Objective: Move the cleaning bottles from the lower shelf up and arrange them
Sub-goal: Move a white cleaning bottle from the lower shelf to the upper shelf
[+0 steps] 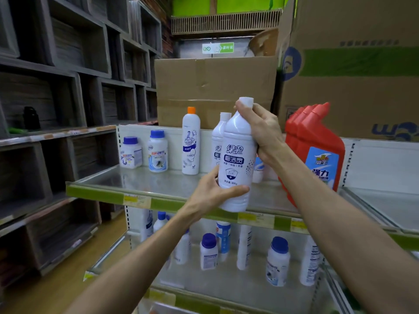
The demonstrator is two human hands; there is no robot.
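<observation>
1. The white bottle [235,159] is held upright in both hands, in front of and just above the front edge of the upper shelf [102,192]. Its base hangs level with the green price strip, so it is not yet set down.
2. The right hand [264,130] wraps round the neck and shoulder, thumb up by the white cap. This high grip probably steers the bottle and keeps it from tipping.
3. The left hand [212,192] cups the lower body, thumb lying across the front beneath the label. It likely takes the weight from below. Neither hand is slack.
4. The label faces the camera. Judgement: the bottle is being squared up so the print fronts the aisle once it is placed.
5. A matching bottle [218,141] stands on the upper shelf directly behind the held one. The likely target is a spot in front of it, keeping like with like.
6. Also on the upper shelf: two blue-capped jars [157,152] at the left, an orange-capped bottle [191,141] beside them, and red jugs [315,150] in a row at the right. Products appear grouped by type.
7. The lower shelf [226,288] still carries several blue-capped and white bottles, so the task looks far from finished. Their labels are too blurred to read.
8. A cardboard box [215,87] rests above the shelf's back panel.
</observation>
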